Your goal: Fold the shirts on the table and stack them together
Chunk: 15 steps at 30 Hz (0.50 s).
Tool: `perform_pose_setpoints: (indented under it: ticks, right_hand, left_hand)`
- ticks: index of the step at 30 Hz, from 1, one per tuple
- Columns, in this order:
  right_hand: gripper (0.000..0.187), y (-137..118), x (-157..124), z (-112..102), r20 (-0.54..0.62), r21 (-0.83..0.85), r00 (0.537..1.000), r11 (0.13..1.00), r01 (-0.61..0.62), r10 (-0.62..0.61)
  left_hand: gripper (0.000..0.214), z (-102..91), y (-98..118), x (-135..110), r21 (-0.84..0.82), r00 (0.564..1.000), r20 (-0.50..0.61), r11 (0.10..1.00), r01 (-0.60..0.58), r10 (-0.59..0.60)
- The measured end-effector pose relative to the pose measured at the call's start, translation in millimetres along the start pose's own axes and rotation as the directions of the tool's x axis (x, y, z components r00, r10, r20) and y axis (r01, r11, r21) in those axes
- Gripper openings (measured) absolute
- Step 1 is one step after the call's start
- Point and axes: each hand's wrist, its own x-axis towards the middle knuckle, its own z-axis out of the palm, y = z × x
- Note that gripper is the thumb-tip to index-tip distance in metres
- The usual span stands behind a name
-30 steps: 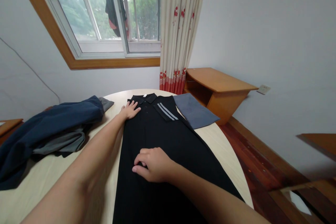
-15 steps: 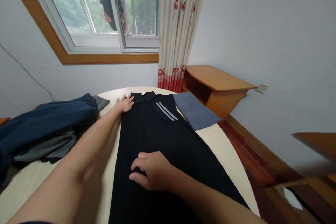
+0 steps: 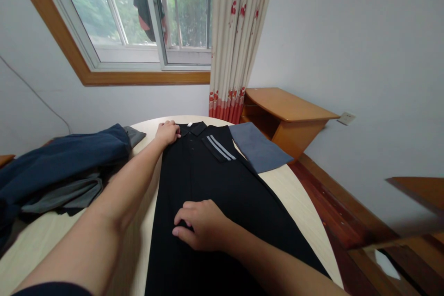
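A black polo shirt (image 3: 222,185) lies flat, face up, across the table, its collar at the far end. One sleeve, with two light grey stripes, is folded in over the chest. At the shoulder beside the collar, my left hand (image 3: 168,132) has its fingers curled together on the fabric; the fingertips are partly hidden. My right hand (image 3: 201,225) rests on the middle of the shirt with loosely bent fingers, the thumb apart from the index finger, holding nothing.
Dark blue and grey clothes (image 3: 65,162) are heaped at the table's left. A folded grey-blue cloth (image 3: 258,148) lies on the far right of the round table (image 3: 305,203). Beyond stand a wooden cabinet (image 3: 287,106), a curtain (image 3: 236,46) and a window (image 3: 185,18).
My left hand has shifted slightly right, towards the collar, and its spread fingers have curled together on the shoulder. My right hand stays nearly where it was.
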Motion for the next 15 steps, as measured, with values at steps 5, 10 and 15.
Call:
perform_pose_setpoints:
  ticks: [5,10,15]
  right_hand:
    - [0.023,0,1,0,0.001,0.005,1.0,1.0,0.0,0.0]
    - [0.021,0,0,2,-0.02,0.012,1.0,1.0,0.025,-0.025]
    - [0.02,11,-1,1,-0.237,0.141,0.971,0.99,0.025,0.009]
  left_hand:
    - [0.054,10.2,11,-23,-0.06,0.998,-0.034,0.997,0.058,-0.06]
    - [0.065,19.4,35,-77,-0.112,0.998,0.066,0.993,0.02,-0.012]
    - [0.072,16.2,60,-151,-0.21,0.995,0.101,0.978,0.017,0.004]
